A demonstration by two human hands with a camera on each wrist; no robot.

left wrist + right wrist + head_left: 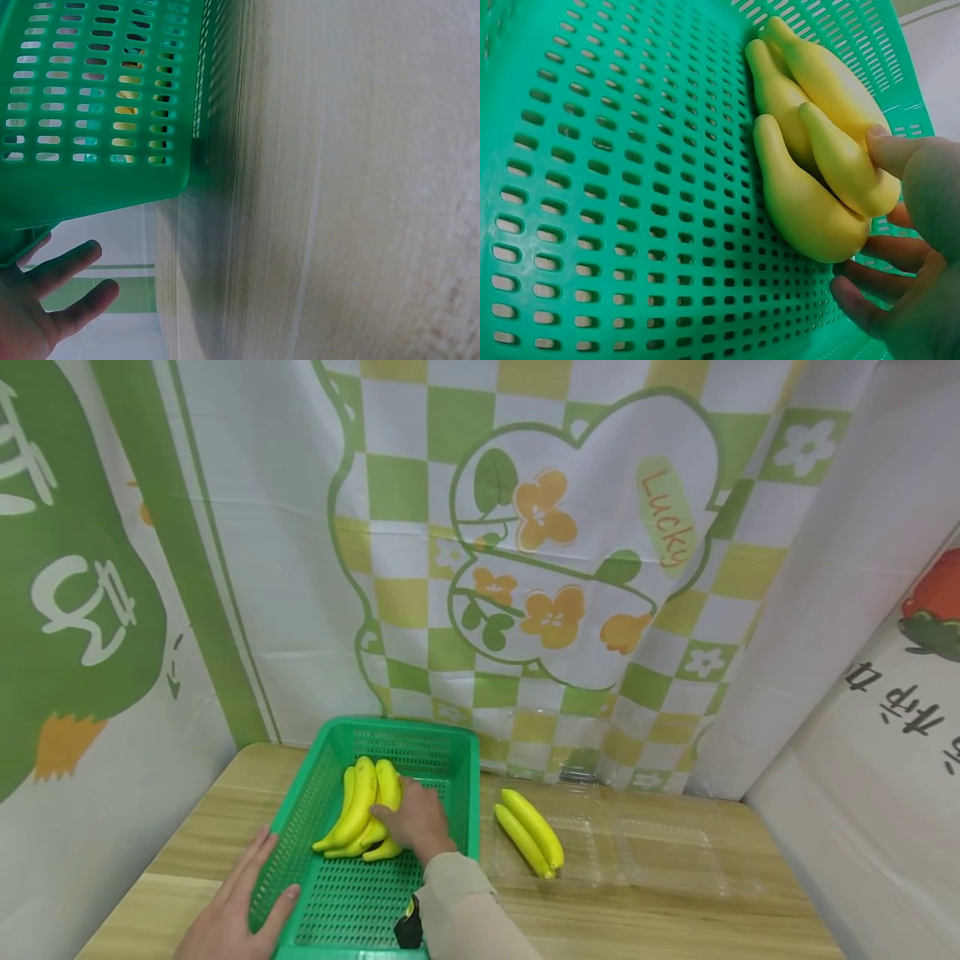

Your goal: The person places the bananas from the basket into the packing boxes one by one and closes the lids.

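Note:
Several yellow bananas (362, 797) lie bunched in the far left part of a green perforated plastic basket (352, 910). My right hand (422, 820) reaches into the basket and grips a banana (847, 169) on the right side of the bunch. In the right wrist view the thumb lies on it and the fingers curve round the bunch's far side, partly hidden. My left hand (231, 912) rests against the basket's left rim with the fingers stretched out. Those spread fingers also show beside the basket's handle end in the left wrist view.
Two more bananas (528, 833) lie on the wooden table right of the basket. Clear plastic trays (667, 852), hard to make out, are around and beside them. A patterned curtain (405, 552) hangs behind the table, with printed cloth at both sides.

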